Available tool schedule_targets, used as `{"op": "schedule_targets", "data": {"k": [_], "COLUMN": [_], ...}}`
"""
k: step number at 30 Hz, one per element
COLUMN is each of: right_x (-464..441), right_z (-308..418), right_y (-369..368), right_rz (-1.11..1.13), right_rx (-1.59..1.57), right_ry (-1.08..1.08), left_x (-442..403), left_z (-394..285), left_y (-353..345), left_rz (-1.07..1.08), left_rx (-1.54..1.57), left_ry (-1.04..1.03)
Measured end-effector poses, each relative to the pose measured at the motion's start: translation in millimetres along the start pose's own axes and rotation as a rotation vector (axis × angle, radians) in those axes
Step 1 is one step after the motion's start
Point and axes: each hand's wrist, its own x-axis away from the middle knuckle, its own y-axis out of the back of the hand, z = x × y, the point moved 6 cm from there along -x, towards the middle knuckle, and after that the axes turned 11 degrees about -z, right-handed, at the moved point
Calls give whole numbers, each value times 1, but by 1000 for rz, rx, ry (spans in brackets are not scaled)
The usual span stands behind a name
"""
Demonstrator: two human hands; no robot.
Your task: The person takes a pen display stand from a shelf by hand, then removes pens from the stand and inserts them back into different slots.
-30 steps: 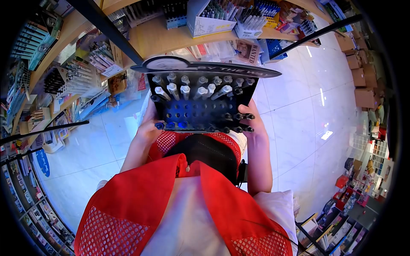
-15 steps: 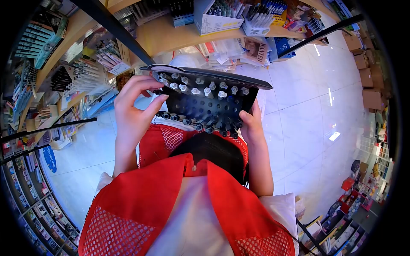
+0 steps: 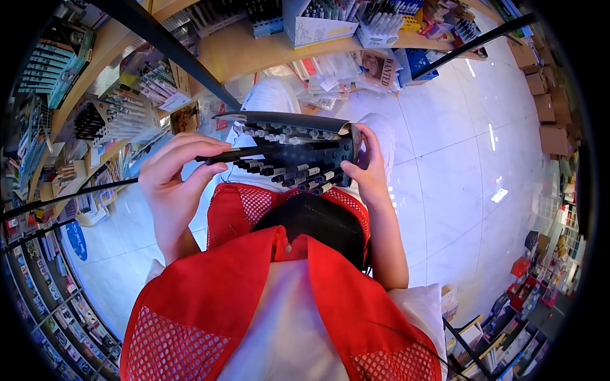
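A black pen box with a raised lid and rows of holes is held in front of my body, tilted. My right hand grips its right end, thumb on the near side and fingers behind. My left hand pinches a black pen between thumb and fingertips. That pen lies roughly sideways, its far end reaching over or into the box; which of the two I cannot tell. Black pens with pale labels stick out along the near side. Pale-ended pens stand in the back rows under the lid.
Curved wooden shelves with boxes of pens run across the front and left. Plastic-wrapped packets hang or lie below. Dark metal posts cross the view. Cardboard boxes stand at far right beyond the tiled floor.
My left hand has moved left, and a black pen now shows drawn out sideways in its fingers. The box has tilted and turned, its right end shifting left with my right hand.
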Motion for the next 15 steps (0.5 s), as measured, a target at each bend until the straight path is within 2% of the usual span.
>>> {"op": "schedule_targets", "data": {"k": [2, 8, 11, 15], "right_x": [0, 5, 8, 9], "right_z": [-11, -34, -44, -48], "right_y": [2, 5, 11, 17], "right_rz": [13, -23, -20, 26], "right_rx": [37, -257, -303, -359], "right_ry": [-10, -142, -227, -267], "left_x": [-1, 7, 2, 2], "left_z": [-6, -2, -17, -34], "left_y": [-6, -20, -26, -39], "left_rz": [61, 245, 343, 430], "left_rx": [-18, -7, -19, 45], "left_ry": [-16, 89, -74, -7]}}
